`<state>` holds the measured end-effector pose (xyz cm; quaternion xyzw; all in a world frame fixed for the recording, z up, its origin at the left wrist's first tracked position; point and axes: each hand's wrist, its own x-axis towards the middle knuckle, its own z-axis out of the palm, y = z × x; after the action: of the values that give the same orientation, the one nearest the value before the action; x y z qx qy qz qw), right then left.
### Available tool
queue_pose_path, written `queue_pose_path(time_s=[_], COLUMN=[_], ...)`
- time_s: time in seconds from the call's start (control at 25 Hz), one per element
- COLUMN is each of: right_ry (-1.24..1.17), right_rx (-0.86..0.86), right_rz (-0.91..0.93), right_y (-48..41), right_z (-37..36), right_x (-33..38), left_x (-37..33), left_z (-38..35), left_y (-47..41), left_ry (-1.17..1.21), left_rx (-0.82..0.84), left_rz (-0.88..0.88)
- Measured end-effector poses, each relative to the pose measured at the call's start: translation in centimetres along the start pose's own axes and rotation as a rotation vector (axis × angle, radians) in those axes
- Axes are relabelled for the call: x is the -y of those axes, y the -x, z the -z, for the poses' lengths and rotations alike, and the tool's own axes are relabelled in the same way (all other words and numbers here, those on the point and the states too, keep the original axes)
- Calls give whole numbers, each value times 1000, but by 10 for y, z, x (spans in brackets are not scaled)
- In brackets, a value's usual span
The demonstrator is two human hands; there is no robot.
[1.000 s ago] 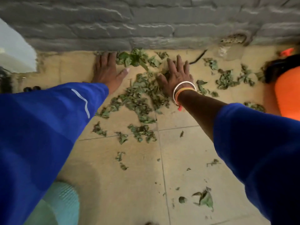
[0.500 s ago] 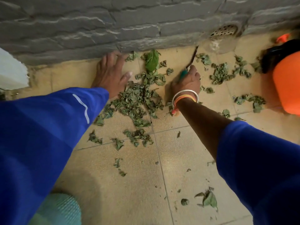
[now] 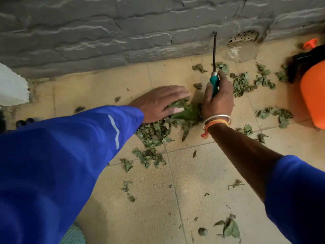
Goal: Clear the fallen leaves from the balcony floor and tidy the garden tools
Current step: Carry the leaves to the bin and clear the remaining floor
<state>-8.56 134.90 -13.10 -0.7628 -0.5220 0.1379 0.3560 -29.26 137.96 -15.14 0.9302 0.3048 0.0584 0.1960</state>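
Observation:
Dry green leaves lie scattered over the beige tiled floor, with the thickest pile (image 3: pixel 156 131) between my hands. My left hand (image 3: pixel 160 103) lies flat with straight fingers on top of that pile, pressing the leaves. My right hand (image 3: pixel 218 97) grips the teal handle of a garden tool (image 3: pixel 214 83); its dark thin shaft (image 3: pixel 214 51) points up toward the wall. More leaves (image 3: pixel 246 81) lie to the right of the tool, and a loose leaf (image 3: pixel 229 228) lies near the bottom right.
A grey stone wall (image 3: pixel 123 32) runs along the far edge of the floor, with a drain grate (image 3: pixel 243 36) at its base. An orange sprayer (image 3: pixel 313 90) with a black top stands at the right. A white object (image 3: pixel 12 87) stands at the left.
My right hand has lifted the teal-handled tool so its shaft stands up. My left hand has swept right, off the bare tile and onto the leaf pile, pushing the leaves together.

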Motion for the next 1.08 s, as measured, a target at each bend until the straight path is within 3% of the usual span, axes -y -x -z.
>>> queue_pose_path(time_s=[0.08,0.16,0.24,0.32,0.48,0.56,0.68,0.76,0.88,1.08], right_ry=[68,141,152,154,67,46,108,182,270,431], right_rx=[53,149,222,251,327,383,548,637,677,713], right_rz=[103,205,284,329,501,616,709,734,745,780], right_y=[10,15,15,13,7,-1,-3,7,22,34], right_z=[-2,-2,-3,-11,-43,-66,-101,-122,-142,-150], right_x=[-9,-12,-6,6,55,83,129,155,175,179], left_x=[17,40,52,45,28,13,-29,-45,-41,-2], left_z=[10,21,26,19,0,-6,-23,-30,-23,-9], left_y=[34,93,164,210,177,132,95,98,133,243], left_ry=[-98,-178,-205,-170,-58,0,17,-28,-31,-100], left_rx=[-139,-239,-263,-207,-203,-218,-96,-74,-170,-131], left_rz=[212,572,941,1141,1074,895,509,427,621,867])
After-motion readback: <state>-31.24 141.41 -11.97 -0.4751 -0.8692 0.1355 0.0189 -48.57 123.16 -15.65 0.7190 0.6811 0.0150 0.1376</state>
